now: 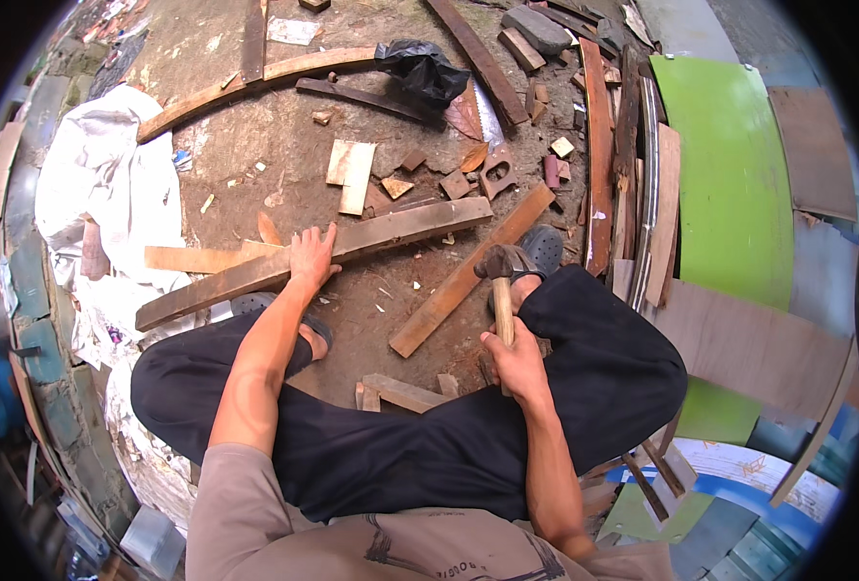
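My left hand (311,256) grips a long wooden beam (405,225) from above, its fingers over the top edge. The beam lies slanted across the ground in front of me, its right end farther away. My right hand (517,360) is closed around the wooden handle of a hammer (503,295). The hammer is held upright near my right knee, its dark metal head up. Between the beam and the hammer lies a brown plank (468,276), slanted the other way. A paler board (192,259) sits partly behind the beam's left part.
Beyond are a handsaw (493,155), a black plastic bag (428,73), a pale wood offcut (356,176) and several small blocks. A white sack (110,184) lies at left. Long timbers (598,155) and a green panel (725,165) stand at right. Short wood pieces (402,392) lie between my legs.
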A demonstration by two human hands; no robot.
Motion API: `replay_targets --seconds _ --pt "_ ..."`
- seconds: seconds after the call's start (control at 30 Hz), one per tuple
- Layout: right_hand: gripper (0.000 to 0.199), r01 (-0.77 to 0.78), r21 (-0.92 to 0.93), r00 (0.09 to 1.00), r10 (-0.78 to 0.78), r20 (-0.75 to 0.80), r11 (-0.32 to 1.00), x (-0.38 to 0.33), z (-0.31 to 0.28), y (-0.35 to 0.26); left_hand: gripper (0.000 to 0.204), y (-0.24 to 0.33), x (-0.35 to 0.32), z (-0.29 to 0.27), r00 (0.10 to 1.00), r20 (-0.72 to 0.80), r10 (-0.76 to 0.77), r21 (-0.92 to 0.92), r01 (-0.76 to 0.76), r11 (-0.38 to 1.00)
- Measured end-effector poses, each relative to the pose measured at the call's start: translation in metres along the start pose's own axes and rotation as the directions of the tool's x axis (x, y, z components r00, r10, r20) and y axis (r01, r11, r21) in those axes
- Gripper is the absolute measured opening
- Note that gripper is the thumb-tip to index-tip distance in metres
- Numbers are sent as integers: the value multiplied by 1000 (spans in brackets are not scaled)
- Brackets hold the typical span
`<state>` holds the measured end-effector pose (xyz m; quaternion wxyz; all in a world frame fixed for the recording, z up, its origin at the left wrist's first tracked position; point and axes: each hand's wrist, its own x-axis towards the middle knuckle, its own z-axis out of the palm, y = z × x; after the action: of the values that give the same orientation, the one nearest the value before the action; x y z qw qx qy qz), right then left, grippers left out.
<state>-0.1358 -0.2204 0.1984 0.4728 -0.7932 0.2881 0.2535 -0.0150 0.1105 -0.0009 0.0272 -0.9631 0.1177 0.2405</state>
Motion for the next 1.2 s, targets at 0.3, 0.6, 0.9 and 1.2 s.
replay_targets --seconds 0.3,0.6,0.9,1.2 --pt "28 -15 197 998 2 65 980 -18 1 -35 94 -8 2 4 927 366 -82 -237 178 955" --pt "29 91 231 990 -113 83 969 -31 -22 -47 93 17 -19 36 764 630 -138 -218 345 913" --pt "20 -76 272 994 50 102 959 -16 -7 -30 85 34 -34 45 992 -16 -122 -122 119 985" --pt "29 -81 -88 991 89 102 993 15 24 -17 96 21 -20 60 996 -28 -85 -141 80 987"
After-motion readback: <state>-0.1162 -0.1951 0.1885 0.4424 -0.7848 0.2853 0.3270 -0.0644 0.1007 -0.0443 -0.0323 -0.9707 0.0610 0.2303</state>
